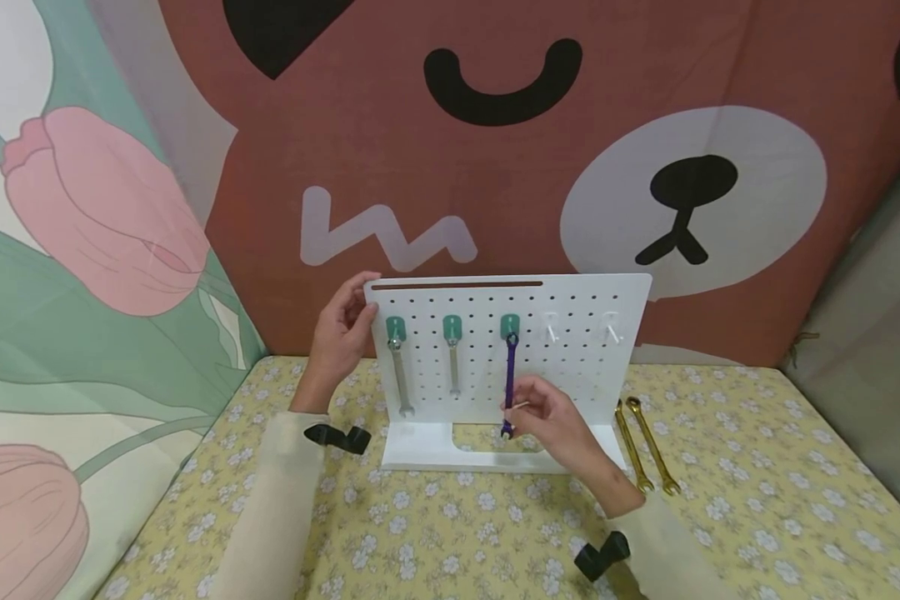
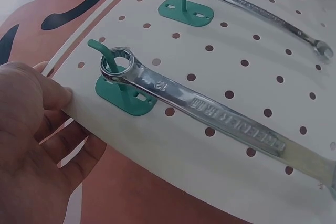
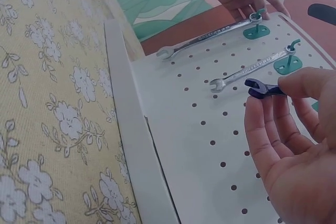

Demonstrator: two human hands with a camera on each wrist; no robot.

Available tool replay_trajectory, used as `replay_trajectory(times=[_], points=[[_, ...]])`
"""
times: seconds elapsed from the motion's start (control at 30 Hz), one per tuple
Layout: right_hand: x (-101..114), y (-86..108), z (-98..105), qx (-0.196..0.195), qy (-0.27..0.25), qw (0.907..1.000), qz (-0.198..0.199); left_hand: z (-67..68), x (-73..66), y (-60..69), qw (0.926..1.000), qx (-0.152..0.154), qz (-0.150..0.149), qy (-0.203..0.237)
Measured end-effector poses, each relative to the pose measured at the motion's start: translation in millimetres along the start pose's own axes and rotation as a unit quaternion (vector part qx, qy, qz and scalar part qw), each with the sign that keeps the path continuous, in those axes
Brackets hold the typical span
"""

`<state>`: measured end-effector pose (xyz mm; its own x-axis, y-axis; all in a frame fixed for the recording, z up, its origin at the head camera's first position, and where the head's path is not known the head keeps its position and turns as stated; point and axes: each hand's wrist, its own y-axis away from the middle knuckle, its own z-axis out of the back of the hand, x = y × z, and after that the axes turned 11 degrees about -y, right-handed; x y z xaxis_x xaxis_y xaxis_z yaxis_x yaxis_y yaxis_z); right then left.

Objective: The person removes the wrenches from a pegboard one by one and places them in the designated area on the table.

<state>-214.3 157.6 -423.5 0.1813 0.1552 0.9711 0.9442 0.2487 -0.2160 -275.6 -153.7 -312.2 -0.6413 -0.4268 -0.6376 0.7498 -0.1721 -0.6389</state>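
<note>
A white pegboard (image 1: 480, 367) stands upright on the table, and my left hand (image 1: 339, 333) grips its upper left edge, thumb on the front face and fingers behind. My right hand (image 1: 551, 421) pinches a purple combination wrench (image 1: 510, 383) near its open end, between thumb and fingers. The purple wrench's ring end is at the third green hook (image 1: 510, 325); whether it bears its weight there I cannot tell. Two silver wrenches hang by their ring ends from green hooks: a longer one (image 2: 173, 98) at far left and a shorter one (image 1: 453, 367) beside it.
Two clear hooks (image 1: 551, 327) sit at the board's right. Two gold wrenches (image 1: 652, 446) lie on the floral tablecloth (image 1: 435, 533) right of the board. A printed cloth backdrop (image 1: 390, 150) rises close behind. The board's white base (image 1: 420, 454) extends toward me.
</note>
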Motion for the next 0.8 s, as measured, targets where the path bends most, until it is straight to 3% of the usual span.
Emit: replay_trajectory(times=[0.3,0.8], points=[[4.9,1.1,-1.0,0.006,-0.018,0.9998,-0.005,0.3,-1.7,0.4,1.0000,0.002,-0.004,0.002],[11.2,3.9,5.3,0.023,0.001,0.9997,0.010,-1.1,3.3,-0.4,1.0000,0.002,0.002,0.004]])
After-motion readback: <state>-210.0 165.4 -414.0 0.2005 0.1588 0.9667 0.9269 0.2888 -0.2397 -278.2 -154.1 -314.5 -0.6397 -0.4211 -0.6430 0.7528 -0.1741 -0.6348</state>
